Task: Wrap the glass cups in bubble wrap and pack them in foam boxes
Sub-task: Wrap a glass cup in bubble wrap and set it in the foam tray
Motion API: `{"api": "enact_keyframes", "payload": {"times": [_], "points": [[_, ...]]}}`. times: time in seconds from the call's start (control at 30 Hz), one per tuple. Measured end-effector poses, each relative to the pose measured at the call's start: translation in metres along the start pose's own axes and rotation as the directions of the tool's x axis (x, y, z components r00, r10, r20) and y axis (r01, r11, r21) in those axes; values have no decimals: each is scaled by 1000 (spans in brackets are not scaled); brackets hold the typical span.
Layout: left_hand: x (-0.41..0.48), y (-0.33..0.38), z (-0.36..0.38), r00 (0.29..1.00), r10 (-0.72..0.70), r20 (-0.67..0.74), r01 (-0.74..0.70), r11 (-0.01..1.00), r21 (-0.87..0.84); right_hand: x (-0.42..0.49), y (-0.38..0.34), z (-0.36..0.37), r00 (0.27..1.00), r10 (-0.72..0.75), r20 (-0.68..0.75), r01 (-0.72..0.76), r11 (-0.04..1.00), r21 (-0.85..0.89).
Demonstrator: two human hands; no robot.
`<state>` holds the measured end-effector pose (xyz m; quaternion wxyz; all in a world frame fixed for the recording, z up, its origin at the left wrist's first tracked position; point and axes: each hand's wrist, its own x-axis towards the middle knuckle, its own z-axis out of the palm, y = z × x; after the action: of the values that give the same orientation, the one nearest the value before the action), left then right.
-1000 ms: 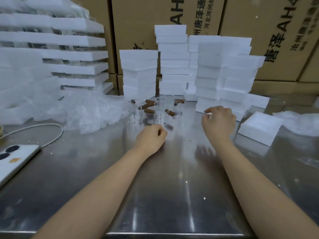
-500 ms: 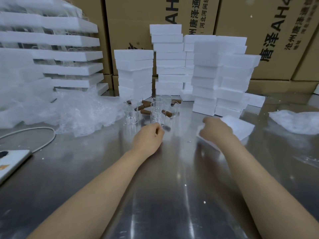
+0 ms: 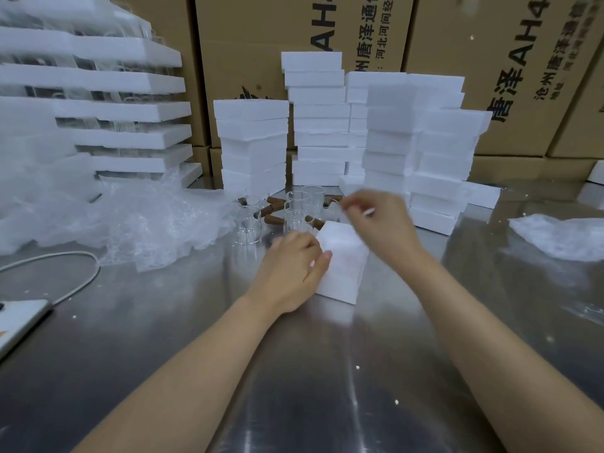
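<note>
I've slid 1 foam box [image 3: 344,256] from the right of the table [image 3: 163,322] to just in front of the glass cups [image 3: 295,210]. My left hand [image 3: 291,266] has come across to hold its left edge. My right hand [image 3: 379,220] has lifted above it, blurred.

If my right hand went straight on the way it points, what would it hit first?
Probably the glass cups just beyond the right hand, behind the foam box; it is blurred and raised, so depth is unclear.
</note>
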<state>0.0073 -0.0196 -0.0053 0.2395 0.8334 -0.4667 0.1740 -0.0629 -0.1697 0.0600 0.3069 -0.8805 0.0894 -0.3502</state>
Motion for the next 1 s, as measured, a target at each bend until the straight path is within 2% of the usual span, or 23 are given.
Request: {"api": "enact_keyframes", "payload": {"times": [0.03,0.07,0.17,0.27,0.33,0.43,0.6,0.7,1.0], "points": [[1,-1,0,999,19,32,-21,998,64,15,2,-8,988,-27,-154,15,997,-77],[1,-2,0,998,33,45,-38,994,101,34,5,-17,967,-85,-239,36,979,-203],[3,-5,-1,998,60,10,-60,993,98,103,7,-46,924,-225,-309,27,845,-534],[3,-6,-1,995,90,-43,-88,994,63,164,5,-70,941,-183,-285,-53,751,-658],[2,-5,-1,993,111,-26,-109,992,61,188,8,-77,978,-81,-192,-74,726,-684],[3,-6,0,991,130,-19,-129,990,52,202,17,-73,993,25,-112,-95,731,-675],[3,-6,1,990,132,-43,-130,990,52,208,27,-64,982,-38,-185,-91,765,-637],[3,-5,1,991,126,-35,-124,991,54,211,33,-63,986,-26,-165,-88,758,-647],[4,-4,2,991,131,-15,-130,989,63,221,23,-53,925,97,-367,-312,745,-590]]}}
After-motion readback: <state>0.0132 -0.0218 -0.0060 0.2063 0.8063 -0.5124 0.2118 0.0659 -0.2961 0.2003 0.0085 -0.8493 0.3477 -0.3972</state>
